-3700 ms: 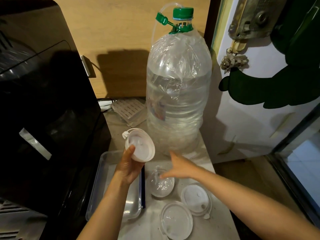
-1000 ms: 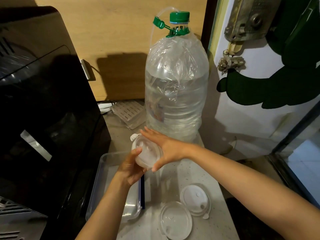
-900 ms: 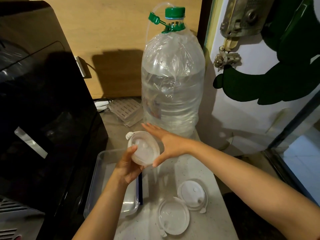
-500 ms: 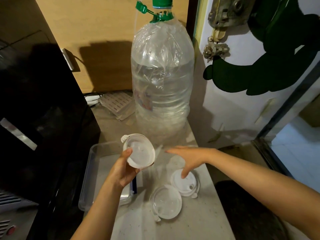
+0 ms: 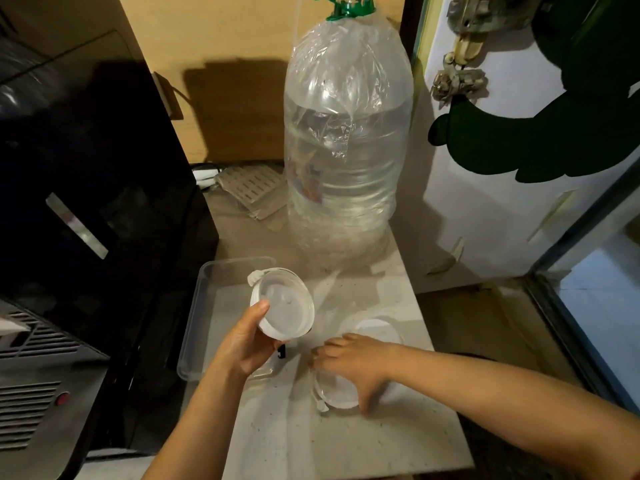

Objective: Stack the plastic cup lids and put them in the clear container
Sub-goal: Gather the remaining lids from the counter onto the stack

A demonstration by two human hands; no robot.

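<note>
Lids in hand, one on the bench.
Your left hand [image 5: 246,344] grips stacked lids [image 5: 283,308] above the clear container [image 5: 202,306]; your right hand [image 5: 349,358] closes fingers around a lid [image 5: 337,393] near the bench's front edge.

Legible text: none in this view. Large water bottle [image 5: 348,150]: carries a coloured label patch low on its left side, seen through the plastic wrap, too blurred and distorted for any word, brand or number to be made out. Black appliance [image 5: 86,174] on the left: one plain reflective strip on its front, no readable marking.
</note>
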